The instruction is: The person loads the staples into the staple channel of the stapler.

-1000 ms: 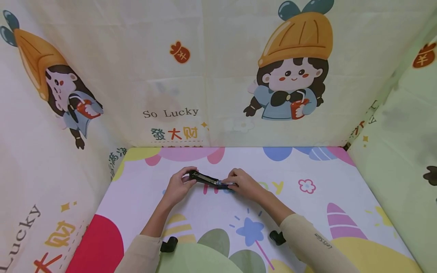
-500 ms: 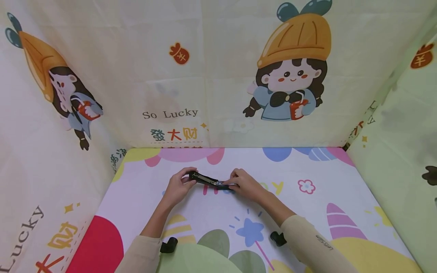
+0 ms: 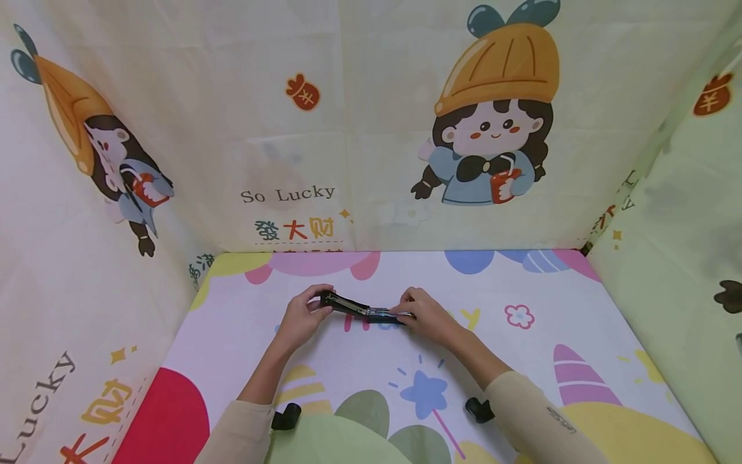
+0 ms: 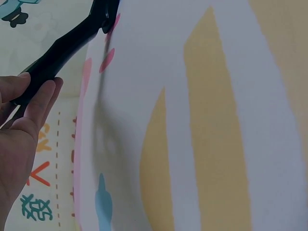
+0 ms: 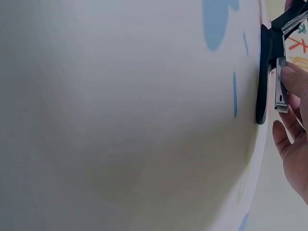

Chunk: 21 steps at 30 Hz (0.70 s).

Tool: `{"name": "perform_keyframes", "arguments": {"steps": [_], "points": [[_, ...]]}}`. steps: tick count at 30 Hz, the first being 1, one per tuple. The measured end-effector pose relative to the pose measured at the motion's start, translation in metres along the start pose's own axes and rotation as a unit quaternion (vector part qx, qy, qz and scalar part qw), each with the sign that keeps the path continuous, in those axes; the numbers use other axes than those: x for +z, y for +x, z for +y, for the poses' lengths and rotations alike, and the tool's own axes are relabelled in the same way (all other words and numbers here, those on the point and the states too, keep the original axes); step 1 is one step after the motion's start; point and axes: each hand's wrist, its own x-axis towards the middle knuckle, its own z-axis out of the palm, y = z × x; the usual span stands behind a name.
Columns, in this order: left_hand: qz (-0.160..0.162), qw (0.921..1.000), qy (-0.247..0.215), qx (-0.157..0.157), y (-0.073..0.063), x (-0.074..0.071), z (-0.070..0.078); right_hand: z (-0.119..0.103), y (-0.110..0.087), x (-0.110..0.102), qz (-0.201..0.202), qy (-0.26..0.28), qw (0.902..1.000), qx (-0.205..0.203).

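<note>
A black stapler (image 3: pixel 348 305) is swung wide open between the hands, low over the table's far half. My left hand (image 3: pixel 304 316) grips the end of its raised arm, thumb on one side and fingers on the other, as the left wrist view also shows. In the right wrist view, my right hand (image 5: pixel 297 149) pinches the metal staple magazine (image 5: pixel 279 98), with the thumb on its face and fingers behind. The stapler's black base (image 5: pixel 261 91) runs alongside the magazine. In the head view the right fingers cover the stapler's right end.
The table (image 3: pixel 493 348) wears a white cover with printed colourful shapes. Printed cream cloth (image 3: pixel 377 129) hangs behind it and along both sides. Small black devices (image 3: pixel 286 417) sit by the sleeves.
My right hand has slid a little to the right along the stapler, uncovering more of its right half. The left hand keeps its hold in nearly the same place.
</note>
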Motion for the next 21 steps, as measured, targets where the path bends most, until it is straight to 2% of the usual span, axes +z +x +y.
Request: {"name": "perform_keyframes", "arguments": {"steps": [6, 13, 21], "points": [[0.0, 1.0, -0.001, -0.002, -0.001, -0.001, 0.001, 0.004, -0.005, -0.001, 0.006, 0.0, 0.9998, 0.016], [0.002, 1.0, -0.001, -0.008, -0.001, -0.001, 0.001, 0.006, -0.01, -0.003, 0.015, -0.009, 0.9998, 0.005], [-0.001, 1.0, 0.004, -0.005, 0.0, 0.0, -0.001, 0.004, -0.016, -0.007, 0.016, 0.031, 0.9993, 0.015]]}}
